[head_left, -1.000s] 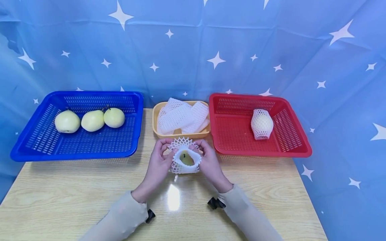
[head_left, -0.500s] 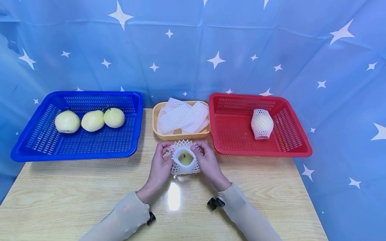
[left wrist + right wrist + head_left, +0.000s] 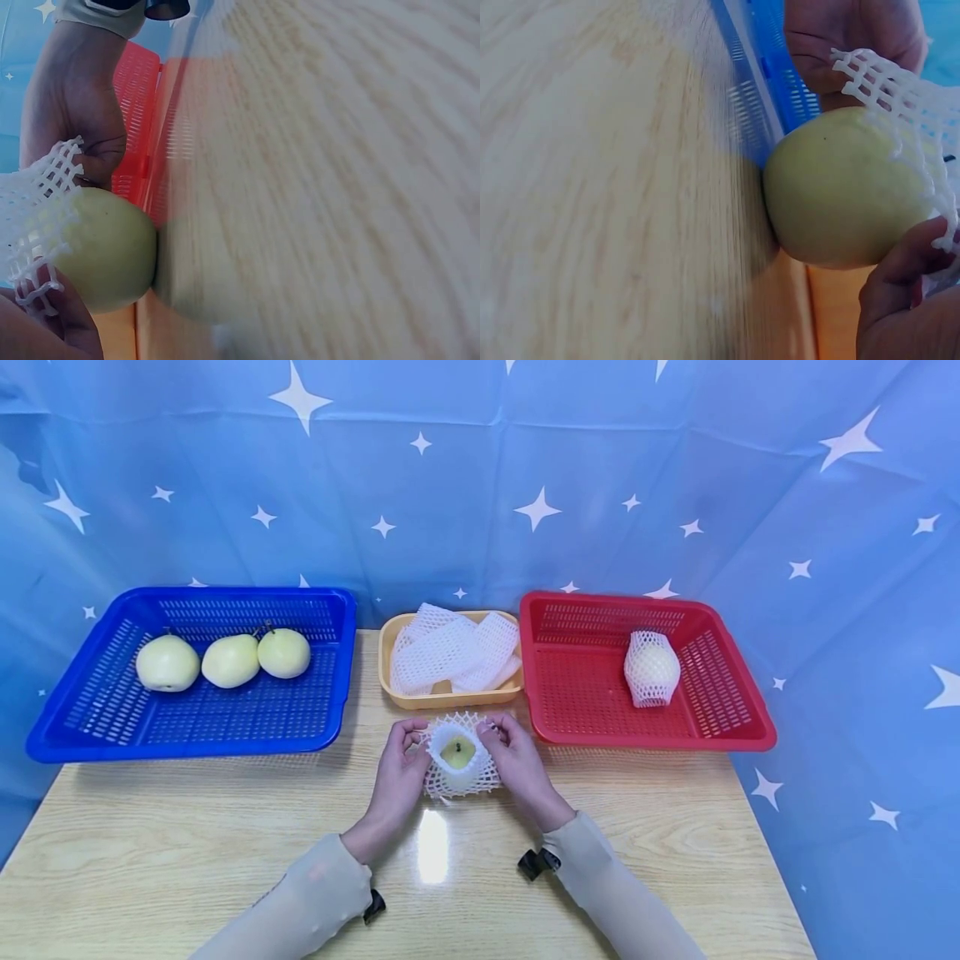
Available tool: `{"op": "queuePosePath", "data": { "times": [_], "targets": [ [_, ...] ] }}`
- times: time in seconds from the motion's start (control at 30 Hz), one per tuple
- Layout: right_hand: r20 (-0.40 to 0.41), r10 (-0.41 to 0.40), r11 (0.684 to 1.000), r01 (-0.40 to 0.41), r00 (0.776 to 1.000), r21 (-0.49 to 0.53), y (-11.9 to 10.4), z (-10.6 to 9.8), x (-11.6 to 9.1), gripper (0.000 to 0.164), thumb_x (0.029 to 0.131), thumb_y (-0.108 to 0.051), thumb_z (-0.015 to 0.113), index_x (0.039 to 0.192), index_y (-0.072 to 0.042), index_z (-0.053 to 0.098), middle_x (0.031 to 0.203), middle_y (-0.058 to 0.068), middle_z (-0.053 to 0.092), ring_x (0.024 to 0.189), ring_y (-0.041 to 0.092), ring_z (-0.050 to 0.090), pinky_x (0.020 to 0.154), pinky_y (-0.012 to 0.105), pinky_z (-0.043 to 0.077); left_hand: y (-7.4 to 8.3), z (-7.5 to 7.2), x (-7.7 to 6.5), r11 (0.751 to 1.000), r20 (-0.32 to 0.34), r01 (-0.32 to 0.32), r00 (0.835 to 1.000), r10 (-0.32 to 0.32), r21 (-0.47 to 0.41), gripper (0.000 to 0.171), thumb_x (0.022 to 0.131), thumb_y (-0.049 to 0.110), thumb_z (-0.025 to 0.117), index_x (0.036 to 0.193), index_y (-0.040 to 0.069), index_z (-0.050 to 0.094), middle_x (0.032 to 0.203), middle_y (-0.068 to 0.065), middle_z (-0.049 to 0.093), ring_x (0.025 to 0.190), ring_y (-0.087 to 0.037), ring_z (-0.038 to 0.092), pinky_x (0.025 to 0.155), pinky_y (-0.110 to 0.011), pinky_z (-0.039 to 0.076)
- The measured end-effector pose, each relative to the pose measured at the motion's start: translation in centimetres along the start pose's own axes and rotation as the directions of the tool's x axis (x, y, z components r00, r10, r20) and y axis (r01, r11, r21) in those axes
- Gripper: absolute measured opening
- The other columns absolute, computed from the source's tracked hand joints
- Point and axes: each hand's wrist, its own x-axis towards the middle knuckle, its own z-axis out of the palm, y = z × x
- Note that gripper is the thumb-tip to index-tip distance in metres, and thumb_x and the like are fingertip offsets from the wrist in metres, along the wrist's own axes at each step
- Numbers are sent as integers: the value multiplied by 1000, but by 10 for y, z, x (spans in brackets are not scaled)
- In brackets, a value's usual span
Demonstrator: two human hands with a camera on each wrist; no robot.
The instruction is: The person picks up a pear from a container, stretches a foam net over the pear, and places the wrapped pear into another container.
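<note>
A pale yellow-green pear (image 3: 457, 752) stands stem up on the table between both hands. Around its upper part sits a white foam net sleeve (image 3: 461, 782), its top folded into a ring about the stem. My left hand (image 3: 397, 774) pinches the sleeve's edge on the left, and my right hand (image 3: 521, 772) pinches it on the right. In the left wrist view the lower part of the pear (image 3: 112, 251) is bare and meets the tabletop. The right wrist view shows the net's lattice edge (image 3: 900, 112) stretched over the pear's upper side, with fingers hooked at it.
Several foam nets (image 3: 442, 652) lie in a yellow basket (image 3: 450, 699) just beyond the hands. The blue basket (image 3: 187, 747) at left holds three bare pears (image 3: 231, 661). At right, a red basket (image 3: 652, 742) holds one netted pear (image 3: 652, 670). A starry blue cloth (image 3: 480, 468) hangs behind.
The net has come down lower round the pear, and its lower edge flares wider. Its top ring has become rounder, with the stem showing more clearly. The hands have shifted only slightly.
</note>
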Motion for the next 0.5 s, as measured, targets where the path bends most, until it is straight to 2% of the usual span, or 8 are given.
{"op": "queuePosePath", "data": {
  "times": [0.33, 0.5],
  "targets": [
    [19, 58, 998, -58, 998, -15, 7, -1, 4, 18, 105, -14, 58, 110, 3, 62, 91, 5, 61, 81, 14, 57, 73, 26, 49, -7, 1, 3, 999, -18, 20, 1000, -20, 30, 32, 99, -6, 48, 131, -2, 49, 103, -9, 49, 89, -17, 58, 76, -21, 51],
    [20, 87, 996, -87, 996, -32, 12, -1, 7, 18, 105, -13, 58, 110, 3, 62, 91, 4, 59, 82, 13, 55, 74, 26, 47, -11, 0, 4, 997, -21, 37, 999, -36, 70, 30, 101, -4, 49, 131, -1, 50, 103, -10, 52, 97, -19, 58, 84, -23, 50]
  ]
}}
